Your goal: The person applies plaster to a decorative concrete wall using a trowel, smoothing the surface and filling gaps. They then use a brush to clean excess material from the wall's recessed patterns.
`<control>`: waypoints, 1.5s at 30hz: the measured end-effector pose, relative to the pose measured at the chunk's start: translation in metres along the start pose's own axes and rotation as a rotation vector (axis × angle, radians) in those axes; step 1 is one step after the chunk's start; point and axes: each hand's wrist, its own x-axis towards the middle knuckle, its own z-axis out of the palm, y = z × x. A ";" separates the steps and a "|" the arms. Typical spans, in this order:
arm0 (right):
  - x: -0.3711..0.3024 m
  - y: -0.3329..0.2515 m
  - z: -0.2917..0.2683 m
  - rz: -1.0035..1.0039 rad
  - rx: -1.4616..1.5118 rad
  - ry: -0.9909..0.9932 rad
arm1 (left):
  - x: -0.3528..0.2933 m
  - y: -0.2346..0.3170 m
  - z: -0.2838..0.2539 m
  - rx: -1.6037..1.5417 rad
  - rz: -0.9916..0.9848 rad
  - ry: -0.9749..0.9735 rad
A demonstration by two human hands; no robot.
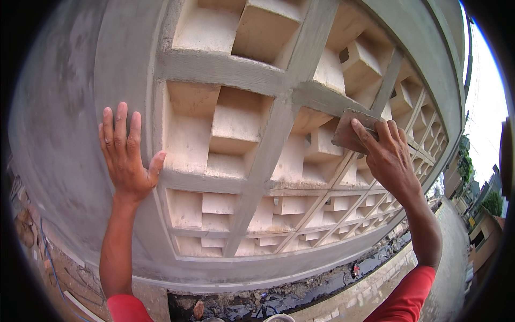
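Observation:
My left hand (125, 155) lies flat with fingers stretched against the smooth grey plastered wall (120, 70), just left of the lattice. In my right hand (387, 155) is a flat, thin rectangular plate (351, 131), brownish and smeared, like a plasterer's scraper. My fingers are wrapped over its right part, and it lies against the grey rib (335, 100) between two lattice openings. Cream ventilation blocks (233, 126) with stepped recesses fill the lattice. Grey cement coats the nearer ribs, while some farther joints look paler. The scraper's side toward the wall is hidden.
Along the wall's foot runs a ditch (316, 298) with dark water and rubble. Pale bricks or blocks (370, 284) edge it, with a grey road (453, 252) beyond at right. A blue cable (51, 263) lies on the ground at lower left. Bucket rims (280, 317) show at the bottom edge.

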 end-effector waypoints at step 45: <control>0.009 -0.011 0.009 0.027 0.132 0.182 | 0.004 -0.002 -0.003 0.024 0.039 -0.003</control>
